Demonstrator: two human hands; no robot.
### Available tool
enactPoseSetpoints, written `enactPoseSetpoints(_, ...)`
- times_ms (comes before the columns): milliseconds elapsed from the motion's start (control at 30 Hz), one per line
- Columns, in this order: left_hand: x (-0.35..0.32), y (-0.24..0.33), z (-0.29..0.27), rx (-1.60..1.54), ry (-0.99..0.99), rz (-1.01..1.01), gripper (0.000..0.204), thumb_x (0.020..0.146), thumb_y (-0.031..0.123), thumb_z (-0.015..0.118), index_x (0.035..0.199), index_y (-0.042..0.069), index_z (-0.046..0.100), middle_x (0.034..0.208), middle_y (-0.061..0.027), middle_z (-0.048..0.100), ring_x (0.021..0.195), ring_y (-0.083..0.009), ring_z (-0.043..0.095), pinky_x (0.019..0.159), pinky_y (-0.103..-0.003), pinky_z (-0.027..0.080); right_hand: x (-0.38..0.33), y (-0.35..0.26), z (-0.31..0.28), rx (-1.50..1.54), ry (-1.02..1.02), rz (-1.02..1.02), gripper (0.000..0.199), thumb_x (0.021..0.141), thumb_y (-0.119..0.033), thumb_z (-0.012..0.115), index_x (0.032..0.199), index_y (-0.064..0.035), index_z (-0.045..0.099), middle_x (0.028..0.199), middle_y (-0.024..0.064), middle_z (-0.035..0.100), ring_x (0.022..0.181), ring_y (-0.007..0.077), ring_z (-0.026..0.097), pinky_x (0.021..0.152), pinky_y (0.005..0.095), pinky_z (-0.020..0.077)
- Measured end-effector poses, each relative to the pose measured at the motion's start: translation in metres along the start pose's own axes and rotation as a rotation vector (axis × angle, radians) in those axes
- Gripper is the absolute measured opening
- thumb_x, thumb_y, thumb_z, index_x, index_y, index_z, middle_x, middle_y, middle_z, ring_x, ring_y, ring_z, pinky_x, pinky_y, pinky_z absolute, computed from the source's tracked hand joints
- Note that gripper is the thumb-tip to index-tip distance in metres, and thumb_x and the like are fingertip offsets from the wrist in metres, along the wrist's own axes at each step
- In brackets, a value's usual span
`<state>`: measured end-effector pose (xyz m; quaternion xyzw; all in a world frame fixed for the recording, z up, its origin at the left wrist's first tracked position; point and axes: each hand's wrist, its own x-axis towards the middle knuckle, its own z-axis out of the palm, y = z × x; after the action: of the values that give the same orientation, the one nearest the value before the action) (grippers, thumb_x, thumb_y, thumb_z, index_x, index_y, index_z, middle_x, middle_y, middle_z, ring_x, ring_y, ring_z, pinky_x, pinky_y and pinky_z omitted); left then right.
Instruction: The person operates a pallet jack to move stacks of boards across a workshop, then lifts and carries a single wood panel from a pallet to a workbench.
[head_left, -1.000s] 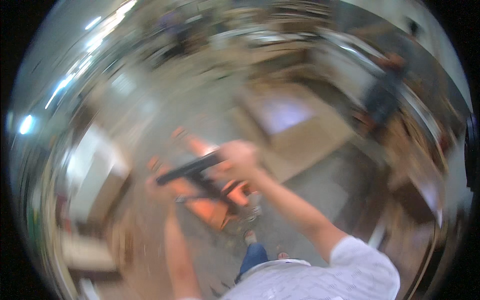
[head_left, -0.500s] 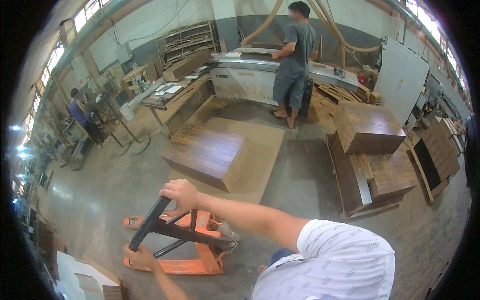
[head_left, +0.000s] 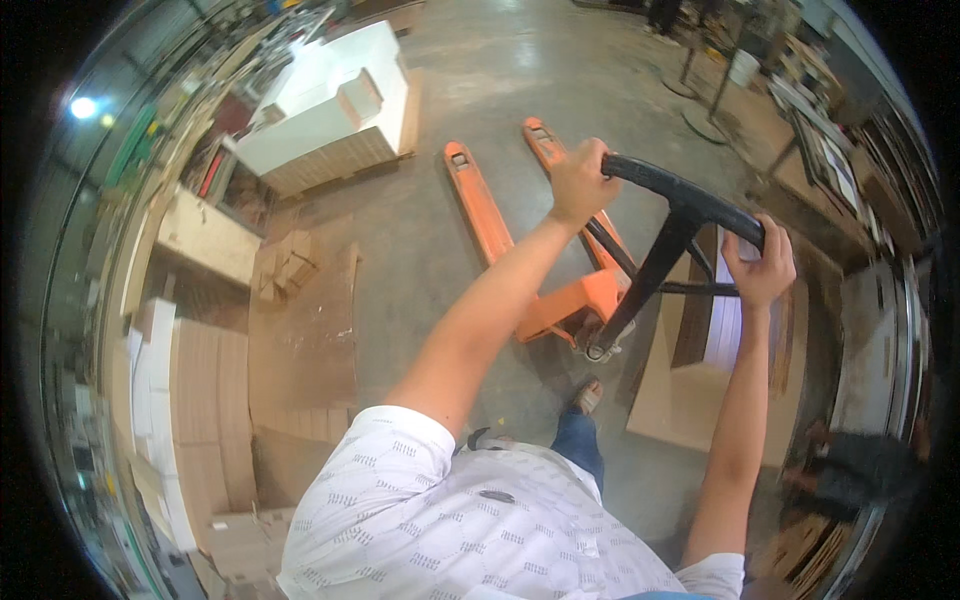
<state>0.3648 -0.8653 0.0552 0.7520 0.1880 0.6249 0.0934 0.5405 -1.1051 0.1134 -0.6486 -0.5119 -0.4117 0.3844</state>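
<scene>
Both my arms reach out to the black loop handle (head_left: 668,187) of an orange pallet jack (head_left: 570,303). My left hand (head_left: 580,187) is wrapped round the handle's left end. At its right end, my right hand (head_left: 762,265) grips the bar, fingers curled over it. The handle tilts back toward me above the jack's body. Two orange forks point away from me, low over the concrete floor, and nothing lies on them. My foot (head_left: 590,395) is just behind the jack.
A block of brown wood panels (head_left: 722,325), partly behind the handle, lies on a cardboard sheet (head_left: 662,405) at right. Another person (head_left: 865,470) stands at far right. White panels (head_left: 330,105) sit at far left; stacked cartons (head_left: 205,400) line the left. A white bucket (head_left: 743,68) stands far off.
My view has swung left, so the wood block and the other person now appear at right and the white panels come in at left. Both hands have stayed on the handle.
</scene>
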Motion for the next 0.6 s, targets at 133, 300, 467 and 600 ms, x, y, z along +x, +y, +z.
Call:
enactPoseSetpoints(133,0.013,-0.028,0.019,0.083,-0.045,-0.091,0.02,0.069,0.009,0.07,0.082,0.007,0.055,0.071,-0.0121,0.059,0.065,-0.0355,0.061,0.055,-0.043,0.047,0.019,0.027,0.05,0.068,-0.019,-0.038,0.04,0.073,-0.035,0.081,0.099,-0.0091,0.067,0.083,0.0064,0.065,0.072,0.0257,0.065,0.063,0.0349,0.0526)
enactPoseSetpoints(300,0.041,-0.052,0.077,0.101,-0.045,-0.159,0.022,0.07,0.011,0.07,0.084,0.007,0.053,0.072,-0.0121,0.058,0.067,-0.0364,0.061,0.057,-0.044,0.047,0.053,0.091,0.103,0.155,-0.034,-0.035,0.04,0.069,-0.033,0.081,0.098,-0.0092,0.066,0.081,0.0059,0.063,0.07,0.0255,0.063,0.061,0.0353,0.0512)
enactPoseSetpoints(467,0.077,-0.081,0.127,0.161,-0.075,-0.159,0.019,0.072,0.005,0.068,0.083,0.007,0.053,0.073,-0.0136,0.061,0.068,-0.0371,0.063,0.059,-0.044,0.049,0.083,0.133,0.161,0.213,-0.015,-0.012,0.042,0.066,-0.031,0.083,0.097,-0.0097,0.065,0.079,0.005,0.062,0.069,0.0252,0.062,0.06,0.0354,0.0506)
enactPoseSetpoints(600,0.107,-0.131,0.172,0.15,-0.087,-0.19,0.019,0.073,0.006,0.069,0.082,0.007,0.053,0.069,-0.0128,0.062,0.067,-0.0375,0.063,0.059,-0.044,0.049,0.103,0.157,0.213,0.163,-0.009,0.002,0.041,0.068,-0.031,0.082,0.098,-0.0092,0.065,0.079,0.0043,0.062,0.069,0.0241,0.063,0.059,0.0346,0.0503)
